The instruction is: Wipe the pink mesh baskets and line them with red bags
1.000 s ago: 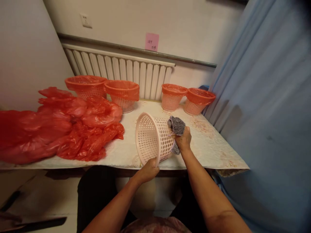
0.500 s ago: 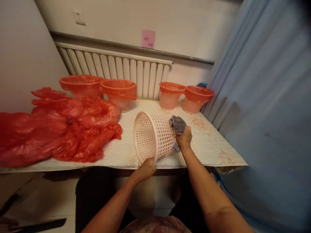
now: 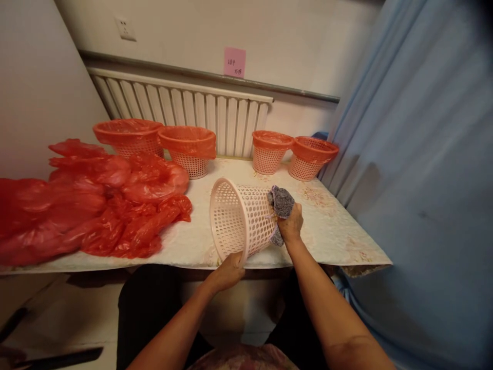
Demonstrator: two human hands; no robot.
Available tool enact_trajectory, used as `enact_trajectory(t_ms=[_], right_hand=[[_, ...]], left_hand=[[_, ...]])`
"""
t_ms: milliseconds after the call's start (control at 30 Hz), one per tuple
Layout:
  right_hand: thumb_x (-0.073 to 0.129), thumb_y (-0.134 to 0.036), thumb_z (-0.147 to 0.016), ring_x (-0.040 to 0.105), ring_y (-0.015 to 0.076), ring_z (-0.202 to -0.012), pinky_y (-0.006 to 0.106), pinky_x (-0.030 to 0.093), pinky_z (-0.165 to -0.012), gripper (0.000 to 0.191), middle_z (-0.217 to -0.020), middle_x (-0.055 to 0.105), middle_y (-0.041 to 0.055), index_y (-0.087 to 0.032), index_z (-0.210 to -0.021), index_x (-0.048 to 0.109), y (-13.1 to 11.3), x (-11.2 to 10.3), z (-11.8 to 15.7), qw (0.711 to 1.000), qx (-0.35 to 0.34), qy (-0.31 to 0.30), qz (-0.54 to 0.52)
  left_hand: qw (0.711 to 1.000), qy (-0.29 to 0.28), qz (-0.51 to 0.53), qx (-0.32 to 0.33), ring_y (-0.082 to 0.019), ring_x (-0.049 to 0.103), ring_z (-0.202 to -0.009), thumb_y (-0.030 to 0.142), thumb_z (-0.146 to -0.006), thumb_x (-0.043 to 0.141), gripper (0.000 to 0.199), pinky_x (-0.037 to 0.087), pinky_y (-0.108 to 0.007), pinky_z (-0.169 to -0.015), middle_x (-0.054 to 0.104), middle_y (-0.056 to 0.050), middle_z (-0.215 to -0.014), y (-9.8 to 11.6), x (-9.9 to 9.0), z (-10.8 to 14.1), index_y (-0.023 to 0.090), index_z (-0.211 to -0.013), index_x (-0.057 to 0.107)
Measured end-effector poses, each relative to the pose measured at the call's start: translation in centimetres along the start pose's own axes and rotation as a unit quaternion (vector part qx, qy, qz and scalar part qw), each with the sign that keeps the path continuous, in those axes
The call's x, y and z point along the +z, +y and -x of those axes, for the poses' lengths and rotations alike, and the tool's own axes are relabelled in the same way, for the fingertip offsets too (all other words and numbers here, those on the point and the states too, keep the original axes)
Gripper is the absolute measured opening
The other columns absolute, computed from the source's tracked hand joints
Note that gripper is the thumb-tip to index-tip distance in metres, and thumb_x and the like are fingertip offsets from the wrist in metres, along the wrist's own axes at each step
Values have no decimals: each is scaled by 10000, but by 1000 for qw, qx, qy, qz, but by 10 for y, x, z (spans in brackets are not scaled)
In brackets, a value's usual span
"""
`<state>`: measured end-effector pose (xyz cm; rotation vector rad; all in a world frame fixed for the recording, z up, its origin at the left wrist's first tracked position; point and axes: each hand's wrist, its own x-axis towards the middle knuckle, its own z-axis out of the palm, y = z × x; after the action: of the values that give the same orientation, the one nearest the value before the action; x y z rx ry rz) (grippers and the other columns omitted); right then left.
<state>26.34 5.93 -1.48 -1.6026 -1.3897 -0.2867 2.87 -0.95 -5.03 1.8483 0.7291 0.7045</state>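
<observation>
A pale pink perforated basket (image 3: 259, 218) lies tilted on its side above the table, its open mouth facing left. My left hand (image 3: 230, 271) is closed on the lower edge of its rim, the fingers partly inside. My right hand (image 3: 291, 222) grips a grey cloth (image 3: 283, 202) with a purple edge and presses it against the basket's base end. Part of the cloth hangs below the hand. The fingertips of my right hand are hidden by the cloth.
Crumpled red plastic bags (image 3: 127, 205) cover the table's left side. Red-lined baskets stand at the back, two on the left (image 3: 192, 167) and two on the right (image 3: 268, 160). A radiator (image 3: 185, 108) is behind the table (image 3: 346, 234); a blue curtain (image 3: 423, 169) hangs at the right.
The basket has shifted very slightly left with my left hand. My right hand and the cloth have moved a little down along the basket's base end.
</observation>
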Motion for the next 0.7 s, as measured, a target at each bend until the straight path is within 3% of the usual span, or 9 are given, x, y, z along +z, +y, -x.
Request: enact_trajectory(t_ms=[233,400,533,700], right_hand=[[524,-261,-788,504,229,-910,310,408,-744,241,-890,587,75,-162,-995,598,-3,-4,4,1000,4,-5,2],[544,-297,-786,492,233,-926,311,406,-755,256,-903,592,75,-166,-1000,595,-6,-5,5,1000,1,-11,7],[532,-311,-788,494,228,-893,307,404,-738,242,-884,587,71,-165,-970,596,-7,-5,6,1000,11,-1,5],[515,-272,-781,495,221,-883,301,401,-726,210,-866,583,65,-164,-944,594,-6,-8,10,1000,11,-3,5]], left_hand=[[999,26,-17,-39,-242,625,-973,27,-609,420,468,474,-362,-928,728,-27,-986,9,1,1,134,-972,694],[995,95,4,-17,-229,617,-1013,66,-712,470,426,443,-365,-979,702,-69,-1085,32,2,-5,112,-1095,650],[989,122,84,13,-228,604,-1088,158,-801,522,375,424,-382,-1024,674,-90,-1173,49,3,-15,113,-1162,612],[985,121,117,40,-230,560,-1177,236,-850,540,383,369,-402,-1087,621,-97,-1276,47,3,-19,118,-1211,593]])
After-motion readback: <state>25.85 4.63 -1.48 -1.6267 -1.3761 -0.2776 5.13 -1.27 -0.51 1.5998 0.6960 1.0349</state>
